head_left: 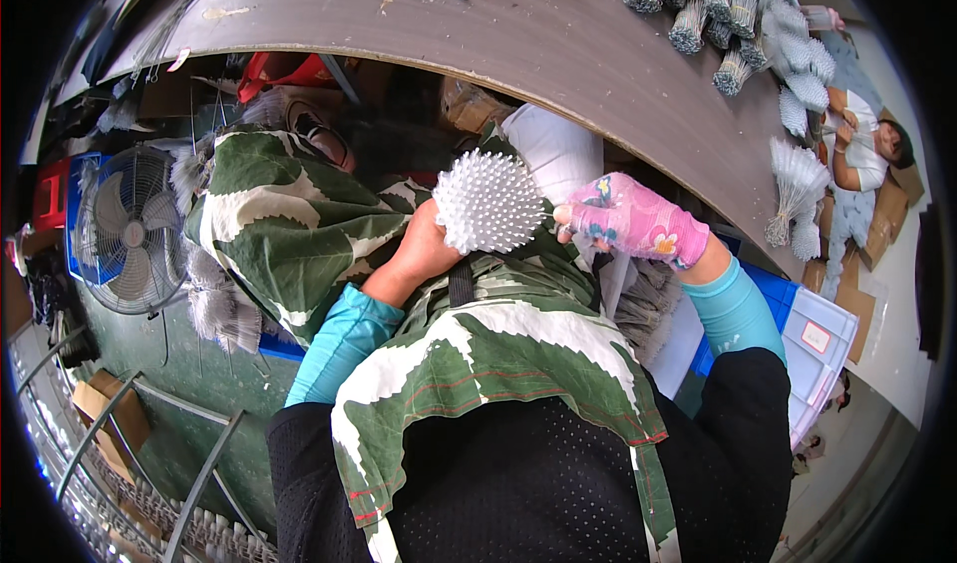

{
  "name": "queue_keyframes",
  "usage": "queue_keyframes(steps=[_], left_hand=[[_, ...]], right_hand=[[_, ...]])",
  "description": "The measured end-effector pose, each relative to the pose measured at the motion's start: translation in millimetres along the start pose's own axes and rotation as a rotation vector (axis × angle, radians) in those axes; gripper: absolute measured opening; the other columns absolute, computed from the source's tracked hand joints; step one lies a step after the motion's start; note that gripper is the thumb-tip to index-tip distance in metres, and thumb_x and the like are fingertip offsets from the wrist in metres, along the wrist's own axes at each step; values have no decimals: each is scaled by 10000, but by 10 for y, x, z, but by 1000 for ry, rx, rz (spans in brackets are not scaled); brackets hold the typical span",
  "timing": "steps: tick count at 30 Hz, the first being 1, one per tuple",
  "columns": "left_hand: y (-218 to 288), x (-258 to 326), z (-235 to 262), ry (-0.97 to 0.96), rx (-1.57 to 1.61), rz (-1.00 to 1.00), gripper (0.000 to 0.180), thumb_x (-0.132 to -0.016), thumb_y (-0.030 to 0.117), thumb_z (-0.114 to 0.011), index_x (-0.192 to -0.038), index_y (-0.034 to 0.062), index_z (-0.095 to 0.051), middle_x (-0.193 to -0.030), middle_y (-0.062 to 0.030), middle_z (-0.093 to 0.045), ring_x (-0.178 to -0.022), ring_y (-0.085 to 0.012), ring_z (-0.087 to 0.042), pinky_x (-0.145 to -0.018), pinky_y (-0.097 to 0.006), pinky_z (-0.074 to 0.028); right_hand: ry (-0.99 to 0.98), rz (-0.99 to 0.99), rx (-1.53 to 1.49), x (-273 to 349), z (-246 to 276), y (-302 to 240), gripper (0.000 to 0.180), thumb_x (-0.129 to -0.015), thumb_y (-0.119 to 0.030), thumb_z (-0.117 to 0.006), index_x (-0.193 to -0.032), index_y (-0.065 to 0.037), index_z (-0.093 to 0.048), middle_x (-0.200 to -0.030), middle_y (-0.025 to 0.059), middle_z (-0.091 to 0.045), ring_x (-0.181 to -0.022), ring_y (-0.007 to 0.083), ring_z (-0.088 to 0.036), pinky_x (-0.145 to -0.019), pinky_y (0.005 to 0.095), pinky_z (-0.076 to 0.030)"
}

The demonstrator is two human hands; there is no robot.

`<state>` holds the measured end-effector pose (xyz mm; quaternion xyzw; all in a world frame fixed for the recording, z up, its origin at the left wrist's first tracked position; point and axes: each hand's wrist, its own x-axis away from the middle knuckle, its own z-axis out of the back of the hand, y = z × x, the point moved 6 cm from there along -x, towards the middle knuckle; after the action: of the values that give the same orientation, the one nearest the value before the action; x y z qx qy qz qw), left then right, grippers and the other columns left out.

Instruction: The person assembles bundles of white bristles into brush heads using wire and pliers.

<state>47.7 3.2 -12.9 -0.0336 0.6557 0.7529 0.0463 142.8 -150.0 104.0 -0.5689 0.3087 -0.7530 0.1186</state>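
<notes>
My left hand, bare, is wrapped round a thick bundle of thin brushes, probably wire-stemmed. Their white tips face up and form a rounded, knobbly head above my lap; the stems below are hidden. My right hand wears a pink flowered fingerless glove and is just right of the bundle, apart from it. Its fingers are curled in, and I cannot make out whether anything is between them. A green-and-white patterned apron covers my lap, and turquoise sleeves cover both forearms.
A brown table curves across the front, with several tied brush bundles at its far right. A standing fan is at the left. At the right are a blue-and-white crate and, farther off, another person. A metal rack is lower left.
</notes>
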Motion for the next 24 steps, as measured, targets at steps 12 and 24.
queue_keyframes(steps=[12,24], left_hand=[[13,-6,-7,-6,-41,-6,393,-791,92,-693,-1165,19,-597,-1189,-116,-619,-1117,-210,-572,-965,-320,-420],[-1,-9,-31,-18,97,55,424,-778,65,-703,-1182,17,-587,-1197,-108,-617,-1120,-196,-567,-966,-314,-422]], right_hand=[[-42,-66,-148,3,-118,146,343,-913,-350,-581,-798,-36,-660,-673,-27,-588,-514,30,-447,-467,208,-356],[-22,37,159,11,-102,-24,396,-900,-416,-566,-823,-40,-665,-638,9,-571,-597,116,-524,-596,304,-432]])
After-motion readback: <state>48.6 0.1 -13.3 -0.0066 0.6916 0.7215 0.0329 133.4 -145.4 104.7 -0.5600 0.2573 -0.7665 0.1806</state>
